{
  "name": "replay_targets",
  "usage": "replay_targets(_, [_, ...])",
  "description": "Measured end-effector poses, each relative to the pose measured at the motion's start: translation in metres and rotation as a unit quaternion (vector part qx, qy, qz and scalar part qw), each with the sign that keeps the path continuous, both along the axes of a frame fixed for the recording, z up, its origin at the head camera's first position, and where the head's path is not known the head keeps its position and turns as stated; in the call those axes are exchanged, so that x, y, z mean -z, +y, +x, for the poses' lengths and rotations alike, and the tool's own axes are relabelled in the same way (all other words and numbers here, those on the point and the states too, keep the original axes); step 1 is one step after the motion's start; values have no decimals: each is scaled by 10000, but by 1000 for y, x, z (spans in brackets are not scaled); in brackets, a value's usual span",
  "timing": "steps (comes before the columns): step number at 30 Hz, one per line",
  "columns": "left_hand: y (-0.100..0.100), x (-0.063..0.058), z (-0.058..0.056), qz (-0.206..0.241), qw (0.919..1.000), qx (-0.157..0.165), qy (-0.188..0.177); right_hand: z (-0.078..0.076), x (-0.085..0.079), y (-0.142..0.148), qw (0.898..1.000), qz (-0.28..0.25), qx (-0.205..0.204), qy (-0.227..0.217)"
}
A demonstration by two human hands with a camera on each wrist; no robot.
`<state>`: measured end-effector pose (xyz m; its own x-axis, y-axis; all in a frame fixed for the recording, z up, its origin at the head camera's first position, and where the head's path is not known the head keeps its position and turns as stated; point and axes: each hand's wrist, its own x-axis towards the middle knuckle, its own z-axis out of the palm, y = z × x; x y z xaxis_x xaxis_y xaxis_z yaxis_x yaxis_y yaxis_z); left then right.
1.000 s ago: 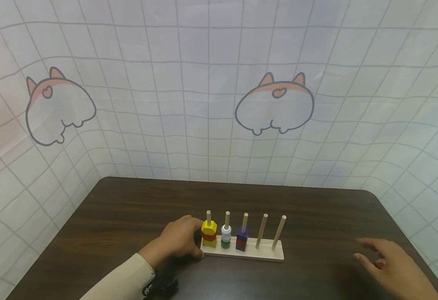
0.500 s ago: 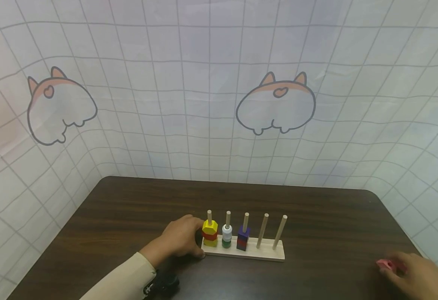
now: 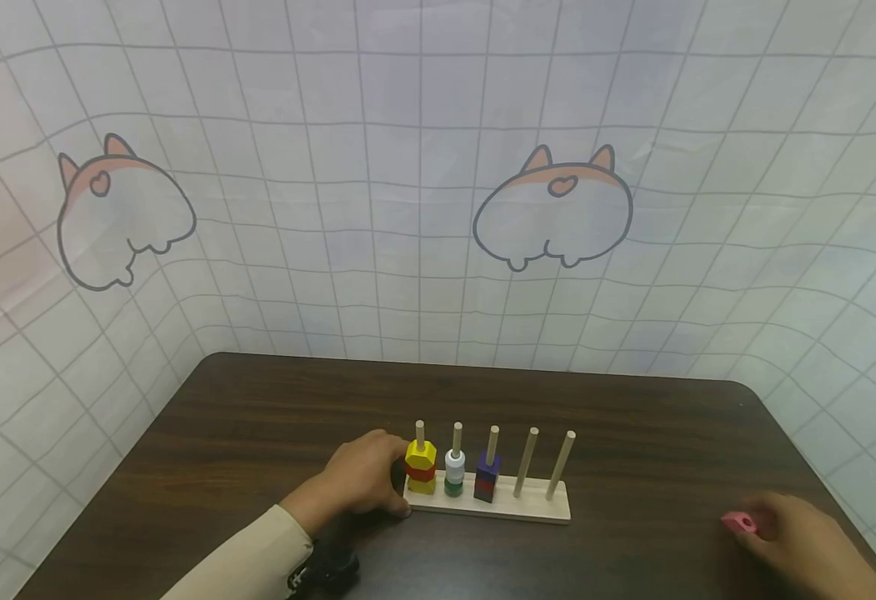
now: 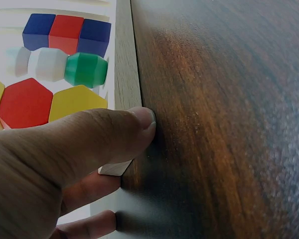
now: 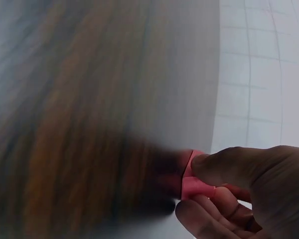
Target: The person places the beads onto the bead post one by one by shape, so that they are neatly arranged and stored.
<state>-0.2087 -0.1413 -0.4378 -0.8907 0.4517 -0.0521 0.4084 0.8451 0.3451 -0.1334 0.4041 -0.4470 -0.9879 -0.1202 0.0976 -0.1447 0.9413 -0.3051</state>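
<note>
A wooden peg board [image 3: 543, 510] with a row of upright pegs lies on the table, and my left hand [image 3: 366, 473] grips its left end, thumb along the front edge. The left peg carries yellow and red hexagonal beads [image 3: 421, 467]. Beside them are white and green round beads [image 3: 454, 473], then blue and red cubes [image 3: 487, 477]. The two pegs at the right [image 3: 526, 462] are bare. Well off to the right, my right hand [image 3: 805, 533] pinches a pink block [image 3: 739, 522] with a hole, between thumb and fingers [image 5: 214, 169].
The dark wood table [image 3: 295, 392] ends at a white gridded curtain [image 3: 407, 292] printed with cartoon animals. A black device [image 3: 325, 571] sits at my left wrist. Dark table surface stretches between the board and my right hand.
My right hand went right and down, showed the pink block in its fingers, then came back a little leftward with it. The left hand and the board stay put.
</note>
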Motion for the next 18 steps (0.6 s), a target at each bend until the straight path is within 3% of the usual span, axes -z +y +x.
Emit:
replay_targets(8, [-1,1,0,28,10000,16,16,-12,1,-32,9963,14,-444,730])
replay_targets(13, [-1,1,0,30,10000,16,5,-18,-4,-54,9975,43,-453,539])
replay_targets(18, [0,0,0,26,10000,-6,2,-25,-18,-81,9974,-336,-409,485])
